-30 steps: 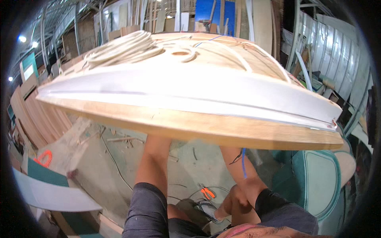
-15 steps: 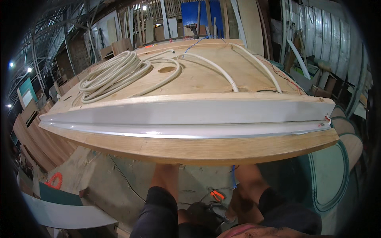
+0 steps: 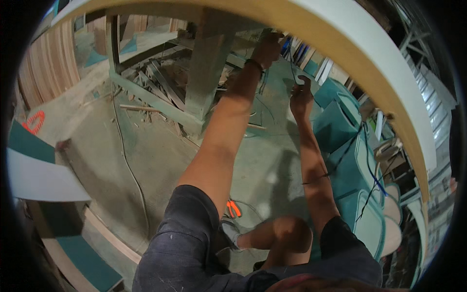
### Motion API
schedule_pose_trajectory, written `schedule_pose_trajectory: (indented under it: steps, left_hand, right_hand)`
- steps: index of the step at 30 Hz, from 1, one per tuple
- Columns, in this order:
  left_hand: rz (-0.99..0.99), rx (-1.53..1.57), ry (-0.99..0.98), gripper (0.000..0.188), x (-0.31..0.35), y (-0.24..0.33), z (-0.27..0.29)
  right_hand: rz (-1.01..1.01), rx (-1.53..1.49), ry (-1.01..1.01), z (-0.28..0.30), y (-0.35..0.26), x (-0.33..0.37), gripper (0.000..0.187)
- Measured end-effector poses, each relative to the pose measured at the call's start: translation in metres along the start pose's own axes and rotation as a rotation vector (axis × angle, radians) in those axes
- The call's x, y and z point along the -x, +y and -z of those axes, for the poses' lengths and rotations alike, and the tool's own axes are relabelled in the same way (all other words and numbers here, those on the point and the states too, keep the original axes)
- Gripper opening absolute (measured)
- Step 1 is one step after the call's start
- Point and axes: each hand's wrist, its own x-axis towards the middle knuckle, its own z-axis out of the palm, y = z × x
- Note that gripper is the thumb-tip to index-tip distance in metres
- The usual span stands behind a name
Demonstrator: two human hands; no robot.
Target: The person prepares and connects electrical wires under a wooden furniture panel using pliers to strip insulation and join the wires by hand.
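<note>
Under the table: both arms reach up beneath the curved wooden table edge [image 3: 389, 92].
Left hand [image 3: 266, 48]: raised against the table's underside beside the green table leg [image 3: 206, 73]; fingers curled, what they grip cannot be told.
Right hand [image 3: 300, 95]: just right of the left, fingers pinching a thin dark wire [image 3: 293, 73].
Wire: runs up to the underside.
Floor below the table: orange pliers [image 3: 233, 208] near the knee.

Teal panels [image 3: 357, 168] edged in white are seen beside a pale wooden board [image 3: 389, 92] faced in white. Orange-handled pliers [image 3: 234, 209] are seen on the grey-green floor [image 3: 146, 146], and a dark blue cable [image 3: 372, 170] over the panels.
</note>
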Motion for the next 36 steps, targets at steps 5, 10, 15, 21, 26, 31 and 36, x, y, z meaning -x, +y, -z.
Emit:
schedule_pose_trajectory:
  steps: [5,10,15,21,26,31,36]
  left_hand:
    - [0.030,0.249,0.004,0.027,-0.013,-0.019,-0.007]
    - [0.248,0.656,-0.029,0.028,0.015,0.004,-0.040]
    - [0.297,0.820,0.050,0.026,0.004,0.003,-0.018]
    - [0.049,0.540,-0.242,0.025,0.006,0.005,-0.003]
    - [0.206,0.597,-0.172,0.014,0.017,0.018,0.002]
    - [0.180,0.628,-0.162,0.024,0.037,0.013,0.009]
    - [0.183,0.664,-0.231,0.036,0.032,0.000,0.014]
  right_hand:
    - [-0.036,0.117,-0.078,-0.017,-0.029,-0.007,0.009]
    - [0.128,-0.069,-0.157,-0.018,0.018,-0.015,0.025]
    - [-0.568,-0.863,-0.470,-0.018,-0.077,-0.020,0.033]
    - [-0.085,-0.079,-0.309,-0.001,-0.007,-0.048,0.030]
    - [0.086,0.442,-0.158,0.005,-0.001,-0.087,0.037]
    - [0.022,0.513,-0.203,-0.003,-0.015,-0.092,0.041]
    - [-0.440,-0.526,-0.185,-0.025,0.000,-0.091,0.025]
